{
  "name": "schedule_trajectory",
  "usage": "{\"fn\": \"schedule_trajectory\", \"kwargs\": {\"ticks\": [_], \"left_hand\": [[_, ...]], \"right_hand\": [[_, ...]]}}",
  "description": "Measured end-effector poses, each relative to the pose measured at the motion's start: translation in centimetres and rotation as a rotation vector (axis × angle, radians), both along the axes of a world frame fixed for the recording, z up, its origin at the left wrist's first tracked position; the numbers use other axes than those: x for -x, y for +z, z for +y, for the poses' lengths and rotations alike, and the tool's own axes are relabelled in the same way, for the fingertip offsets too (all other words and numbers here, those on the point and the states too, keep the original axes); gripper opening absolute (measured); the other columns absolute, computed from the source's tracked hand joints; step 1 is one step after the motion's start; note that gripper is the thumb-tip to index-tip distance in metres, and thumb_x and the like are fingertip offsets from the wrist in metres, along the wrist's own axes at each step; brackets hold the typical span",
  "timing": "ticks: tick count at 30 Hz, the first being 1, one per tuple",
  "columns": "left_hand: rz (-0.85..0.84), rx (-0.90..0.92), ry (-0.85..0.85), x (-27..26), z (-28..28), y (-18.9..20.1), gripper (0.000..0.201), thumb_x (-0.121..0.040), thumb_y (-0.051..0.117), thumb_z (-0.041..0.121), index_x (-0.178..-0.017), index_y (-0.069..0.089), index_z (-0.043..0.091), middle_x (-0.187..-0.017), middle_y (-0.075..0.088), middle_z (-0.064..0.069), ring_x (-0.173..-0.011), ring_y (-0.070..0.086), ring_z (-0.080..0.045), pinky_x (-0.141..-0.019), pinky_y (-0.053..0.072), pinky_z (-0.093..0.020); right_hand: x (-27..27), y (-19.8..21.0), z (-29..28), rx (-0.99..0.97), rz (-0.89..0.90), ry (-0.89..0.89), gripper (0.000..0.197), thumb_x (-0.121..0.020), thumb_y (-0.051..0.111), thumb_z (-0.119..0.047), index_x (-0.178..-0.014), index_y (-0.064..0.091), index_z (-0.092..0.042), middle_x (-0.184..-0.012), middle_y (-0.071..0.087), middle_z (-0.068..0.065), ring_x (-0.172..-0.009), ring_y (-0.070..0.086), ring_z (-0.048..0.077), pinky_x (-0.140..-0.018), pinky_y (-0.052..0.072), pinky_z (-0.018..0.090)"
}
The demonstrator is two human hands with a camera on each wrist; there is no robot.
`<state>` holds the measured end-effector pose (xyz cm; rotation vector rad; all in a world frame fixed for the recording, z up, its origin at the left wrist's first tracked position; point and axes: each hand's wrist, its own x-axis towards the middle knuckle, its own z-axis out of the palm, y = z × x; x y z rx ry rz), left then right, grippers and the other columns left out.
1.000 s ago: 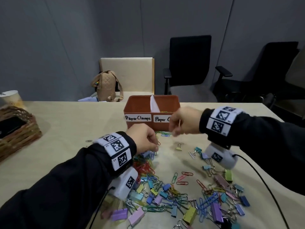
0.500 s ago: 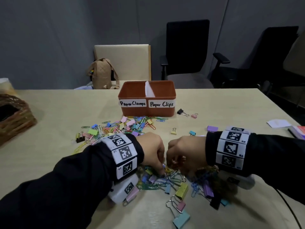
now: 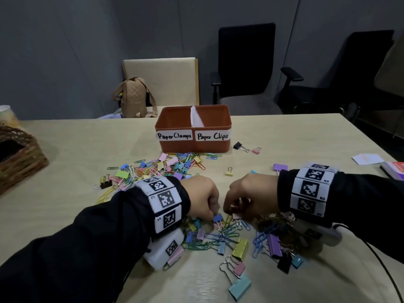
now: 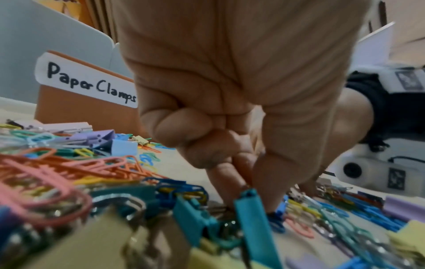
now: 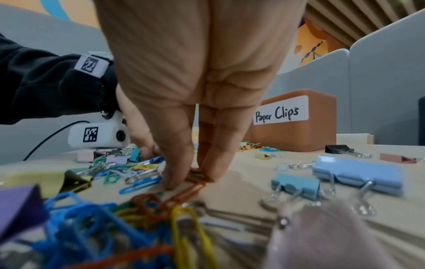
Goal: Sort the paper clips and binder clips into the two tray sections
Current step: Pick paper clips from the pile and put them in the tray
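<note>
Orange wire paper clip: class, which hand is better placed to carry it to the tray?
Right. The right hand pinches the orange wire paper clip, and the orange plastic tray's Paper Clips section is on its side. The left hand is at a small blue binder clip.

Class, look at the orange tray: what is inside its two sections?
Inside the tray, a white divider separates the sections labelled Paper Clamps and Paper Clips. Only the upper inner walls show; the front wall hides the floors, so any clips inside cannot be seen.

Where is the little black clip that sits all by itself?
In the head view, the black binder clip lies on the table just right of the orange tray, next to a pink clip.
</note>
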<state>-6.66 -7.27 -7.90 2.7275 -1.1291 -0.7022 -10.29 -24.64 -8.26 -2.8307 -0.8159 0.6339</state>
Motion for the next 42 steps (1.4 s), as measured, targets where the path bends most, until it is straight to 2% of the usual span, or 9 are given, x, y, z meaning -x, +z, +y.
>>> {"fn": "schedule_trajectory", "kwargs": {"ticks": [5, 9, 17, 25, 28, 30, 35, 38, 42], "left_hand": [[0.062, 0.021, -0.007, 0.5, -0.3, 0.0, 0.034, -0.067, 0.085, 0.035, -0.095, 0.069, 0.025, -0.084, 0.069, 0.007, -0.077, 0.062, -0.01, -0.061, 0.047, -0.02], [-0.046, -0.01, -0.134, 0.5, -0.9, -0.3, 0.023, -0.073, 0.078, 0.03, -0.093, 0.07, 0.022, -0.075, 0.06, 0.009, -0.071, 0.054, -0.01, -0.055, 0.039, -0.019], [0.084, 0.052, -0.005, -0.7, 0.0, 0.6, 0.015, -0.078, 0.074, 0.027, -0.069, 0.063, 0.023, -0.059, 0.058, 0.016, -0.055, 0.052, 0.003, -0.056, 0.043, -0.018], [-0.11, 0.147, 0.183, -3.7, 0.4, 1.0, 0.02, -0.079, 0.076, 0.029, -0.095, 0.064, 0.024, -0.075, 0.057, 0.013, -0.077, 0.057, -0.01, -0.066, 0.04, -0.023], [-0.091, 0.061, 0.109, -3.1, 0.9, 0.8, 0.021, -0.077, 0.078, 0.027, -0.095, 0.068, 0.023, -0.074, 0.055, 0.014, -0.075, 0.055, -0.009, -0.065, 0.041, -0.022], [-0.038, 0.013, 0.065, -2.5, 1.4, 0.5, 0.019, -0.074, 0.081, 0.027, -0.09, 0.071, 0.023, -0.073, 0.057, 0.014, -0.073, 0.057, -0.008, -0.065, 0.044, -0.021], [0.0, -0.048, 0.032, -1.7, 2.4, 0.0, 0.026, -0.069, 0.085, 0.022, -0.091, 0.072, 0.021, -0.066, 0.055, 0.017, -0.062, 0.052, 0.001, -0.057, 0.042, -0.014], [0.01, -0.043, 0.039, -1.7, 2.7, 0.0, 0.028, -0.068, 0.085, 0.021, -0.094, 0.072, 0.02, -0.067, 0.055, 0.017, -0.068, 0.055, -0.005, -0.063, 0.044, -0.018], [0.035, -0.028, 0.064, -1.8, 2.8, -0.2, 0.028, -0.069, 0.084, 0.021, -0.094, 0.072, 0.02, -0.071, 0.058, 0.017, -0.074, 0.058, -0.007, -0.07, 0.049, -0.02]], "right_hand": [[0.4, -0.4, 0.2, -0.057, -0.036, 0.011, 0.026, -0.083, 0.07, -0.022, -0.109, 0.071, -0.021, -0.104, 0.065, -0.002, -0.091, 0.059, 0.016, -0.075, 0.04, 0.022], [0.4, -0.5, 0.6, -0.008, 0.0, 0.008, 0.023, -0.079, 0.074, -0.018, -0.102, 0.072, -0.017, -0.104, 0.067, 0.001, -0.095, 0.061, 0.021, -0.083, 0.048, 0.032], [0.4, -0.5, 0.4, 0.028, 0.047, -0.095, 0.024, -0.082, 0.068, -0.015, -0.106, 0.069, -0.019, -0.103, 0.071, -0.004, -0.098, 0.063, 0.014, -0.083, 0.047, 0.022], [0.8, -0.4, 0.4, 0.006, -0.111, -0.039, 0.01, -0.085, 0.065, -0.025, -0.093, 0.064, -0.018, -0.093, 0.067, 0.0, -0.084, 0.059, 0.019, -0.073, 0.047, 0.029], [0.4, -0.3, 0.7, -0.069, -0.14, 0.002, 0.015, -0.087, 0.068, -0.032, -0.093, 0.065, -0.018, -0.086, 0.067, 0.0, -0.074, 0.053, 0.017, -0.065, 0.038, 0.024], [0.2, -0.3, 1.4, -0.081, -0.112, 0.035, 0.022, -0.089, 0.065, -0.03, -0.11, 0.065, -0.021, -0.088, 0.068, 0.0, -0.079, 0.057, 0.018, -0.067, 0.033, 0.021], [0.0, -0.8, 3.2, -0.003, -0.039, 0.152, 0.062, -0.08, 0.069, -0.006, -0.136, 0.052, -0.028, -0.118, 0.055, 0.002, -0.104, 0.054, 0.02, -0.079, 0.036, 0.021], [-0.1, -1.1, 3.4, 0.004, -0.014, 0.169, 0.065, -0.079, 0.07, -0.003, -0.136, 0.052, -0.028, -0.13, 0.047, 0.001, -0.112, 0.05, 0.019, -0.081, 0.029, 0.015], [0.3, -0.7, 3.3, -0.031, -0.002, 0.174, 0.046, -0.075, 0.073, -0.004, -0.118, 0.067, -0.02, -0.119, 0.056, 0.001, -0.105, 0.055, 0.021, -0.083, 0.04, 0.024]]}}
